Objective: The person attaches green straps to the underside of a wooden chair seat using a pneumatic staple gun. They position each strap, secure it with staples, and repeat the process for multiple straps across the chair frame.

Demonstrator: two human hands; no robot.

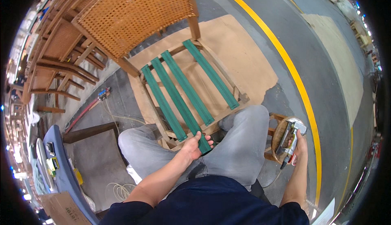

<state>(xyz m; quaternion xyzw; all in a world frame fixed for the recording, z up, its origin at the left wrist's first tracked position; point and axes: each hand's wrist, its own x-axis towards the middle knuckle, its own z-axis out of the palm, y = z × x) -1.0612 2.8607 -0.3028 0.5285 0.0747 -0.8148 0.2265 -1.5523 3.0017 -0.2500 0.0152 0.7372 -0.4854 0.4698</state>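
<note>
My left hand [192,147] grips the near end of a green webbing strap [176,92] between thumb and fingers, at the front rail of a wooden chair frame [151,108]. Several such straps run front to back across the open seat; another green strap [211,75] lies apart on the right side. The chair's woven cane back [136,13] rises at the far side. Out to the right, my right hand [300,144] is closed around a black and silver staple gun [290,139], held over a small round stool [278,137]. Part of its fingers is hidden behind the tool.
Brown cardboard [248,62] lies under the chair. More cane-backed chairs [61,58] are stacked at the left. A red hose [83,115] and a thin pale hose [122,190] run over the floor. A blue padded panel [65,160] stands at lower left; a yellow line [285,54] curves along the right.
</note>
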